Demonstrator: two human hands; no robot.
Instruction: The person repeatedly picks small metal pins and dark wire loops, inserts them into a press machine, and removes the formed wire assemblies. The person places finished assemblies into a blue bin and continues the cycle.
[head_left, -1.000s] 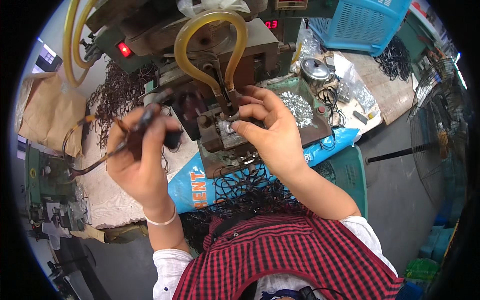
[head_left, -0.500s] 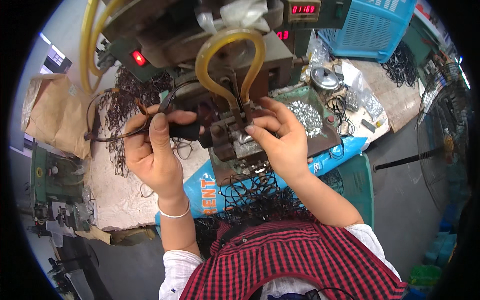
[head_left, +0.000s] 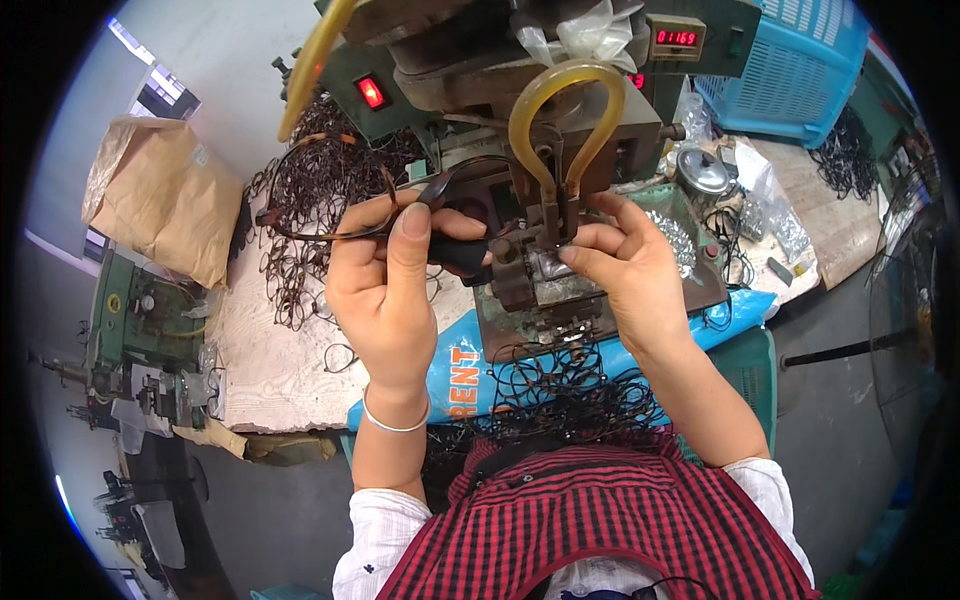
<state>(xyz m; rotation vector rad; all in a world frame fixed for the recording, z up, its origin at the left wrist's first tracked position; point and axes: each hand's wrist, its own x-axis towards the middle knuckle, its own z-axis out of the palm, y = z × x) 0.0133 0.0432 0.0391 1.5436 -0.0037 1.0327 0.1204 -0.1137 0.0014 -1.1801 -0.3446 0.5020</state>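
1. Head view: our left hand (head_left: 385,295) has come nearer the metal fixture (head_left: 550,288), its grip closed on the dark eyeglass frame (head_left: 440,187), which is held left of the fixture, over the tabletop (head_left: 280,380).
2. Our right hand (head_left: 645,275) has stayed at the fixture, by the lower ends of the looped yellow tube (head_left: 520,125); its grip is narrow, but we cannot tell whether it holds anything.
3. We judge that the frame now waits close by.

- Brown-and-black eyeglass frame (head_left: 345,237), thin and curved, held raised in the left hand (head_left: 385,290), one loop jutting leftward, another dark arc stretching rightward.
- Silvery, worn metal fixture (head_left: 552,267), blocky, just beside the right hand (head_left: 642,278); contact unclear.
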